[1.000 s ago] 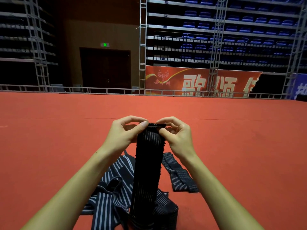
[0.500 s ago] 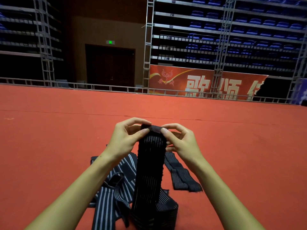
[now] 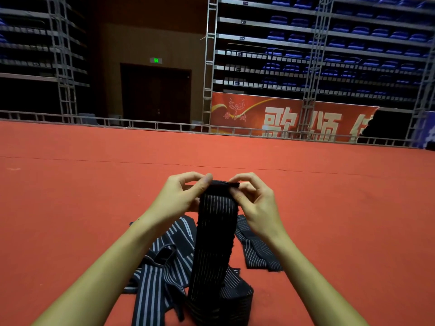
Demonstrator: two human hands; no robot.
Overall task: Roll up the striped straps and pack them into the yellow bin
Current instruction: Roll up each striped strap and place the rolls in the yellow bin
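Note:
A dark striped strap (image 3: 215,234) stretches up from the floor in front of me. My left hand (image 3: 181,198) and my right hand (image 3: 255,205) pinch its folded top end between thumbs and fingers, one at each side. Its lower part runs down into a heap of loose striped straps (image 3: 162,274) lying on the red floor. Another striped strap (image 3: 256,250) lies flat to the right of the heap. No yellow bin shows in the head view.
Red carpet (image 3: 94,208) covers the floor all round. A low metal railing (image 3: 164,125) bounds its far edge. Behind stand scaffold towers (image 3: 208,67), blue seating rows and a red banner (image 3: 282,118).
My fingers have turned the strap's top end over a little more. The view shifted slightly; both hands stay at the strap's top.

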